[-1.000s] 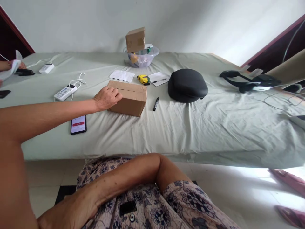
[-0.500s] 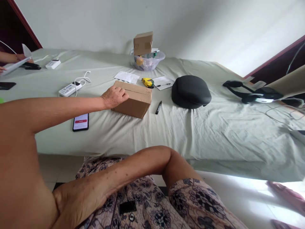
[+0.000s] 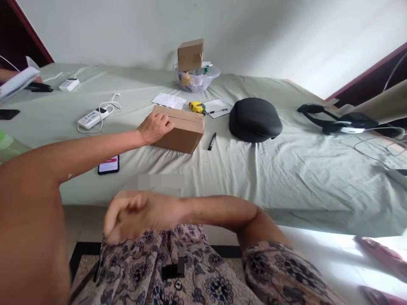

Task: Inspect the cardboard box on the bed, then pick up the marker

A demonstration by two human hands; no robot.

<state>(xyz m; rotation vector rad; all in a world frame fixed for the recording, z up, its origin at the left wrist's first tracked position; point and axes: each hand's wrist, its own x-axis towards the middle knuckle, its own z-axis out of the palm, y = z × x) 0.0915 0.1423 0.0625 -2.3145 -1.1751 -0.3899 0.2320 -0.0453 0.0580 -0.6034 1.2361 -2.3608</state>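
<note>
I am seeing a closed cardboard box (image 3: 181, 134) which is standing on the counter (image 3: 318, 178), at the middle, on the pale green cloth. Its long top seam is running from left to right. The person's left hand (image 3: 155, 128) is resting on the left part of the box's top, near the edge which is facing the person. The fingers are bending over the top and touching it, but I cannot tell if they are grasping firmly or only pressing. The right hand (image 3: 136, 218) is hanging above the lap, before the counter's near edge. Its fingers are looking curled, but the picture is blurring them, so I cannot tell if they are clenched or loose.

In my judgement, the box is seeming stiff, not fragile outside, dry and not slippery; its weight I cannot know. For holding it, I am thinking that both short ends, low on the walls, are giving the best place, because the top panel could be sinking under pressure.

Just right of the box a black marker (image 3: 212, 141) is lying. On the far side a yellow tape measure (image 3: 196, 107) is lying between two papers. A phone (image 3: 108, 165) is lying to the near left, and a black case (image 3: 255, 120) is sitting farther right.
</note>
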